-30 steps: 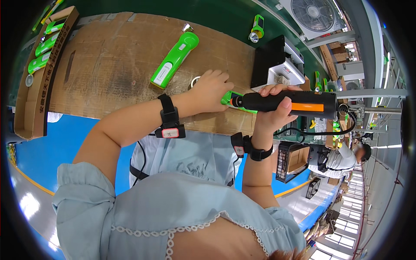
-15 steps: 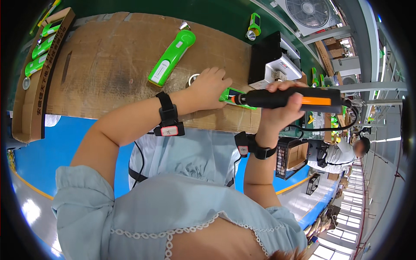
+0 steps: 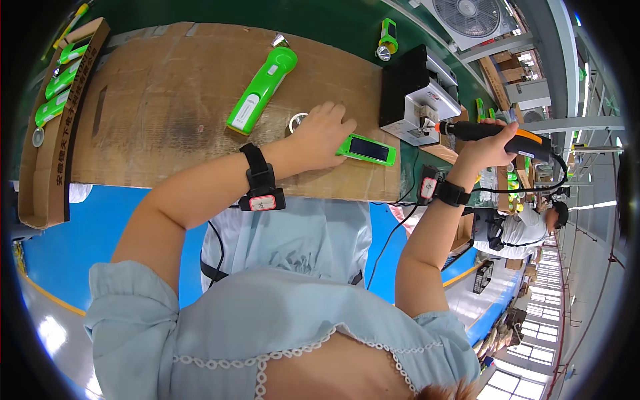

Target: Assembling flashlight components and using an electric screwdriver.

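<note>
My left hand presses a green flashlight onto the cardboard, its fingers wrapped over the handle. A dark panel on the flashlight faces up, and a round white-rimmed head shows beside the hand. In my right hand is a black and orange electric screwdriver, held level with its cord trailing off to the right. The driver's tip is at the front of a boxy black and white machine; whether they touch I cannot tell. Farther off lies another green flashlight, with a silver reflector at its far end.
Brown cardboard covers the work surface. At the left edge stands a long carton holding several green flashlights. One more flashlight sits at the back. A fan and a co-worker are on the right.
My right hand has lifted the screwdriver off the flashlight and carried it right, to the machine's front. The flashlight's dark panel is now uncovered. My left hand has stayed in place.
</note>
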{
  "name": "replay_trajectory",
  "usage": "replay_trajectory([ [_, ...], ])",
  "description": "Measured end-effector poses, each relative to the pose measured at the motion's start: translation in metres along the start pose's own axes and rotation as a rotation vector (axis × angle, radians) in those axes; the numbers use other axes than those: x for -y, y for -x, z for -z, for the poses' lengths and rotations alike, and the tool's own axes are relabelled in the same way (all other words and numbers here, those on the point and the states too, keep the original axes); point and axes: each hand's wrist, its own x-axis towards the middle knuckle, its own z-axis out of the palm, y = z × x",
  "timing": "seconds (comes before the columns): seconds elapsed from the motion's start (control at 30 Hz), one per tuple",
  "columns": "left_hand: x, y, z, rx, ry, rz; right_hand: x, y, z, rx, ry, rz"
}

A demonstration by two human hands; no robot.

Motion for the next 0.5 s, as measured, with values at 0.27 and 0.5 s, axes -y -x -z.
replay_trajectory([
  [0.27,-0.001,0.0,0.004,0.04,0.025,0.029,-0.008,-0.002,-0.01,0.196,0.018,-0.129],
  [0.5,0.001,0.001,0.0,0.04,0.041,0.053,0.007,0.019,-0.004,0.361,-0.168,-0.451],
])
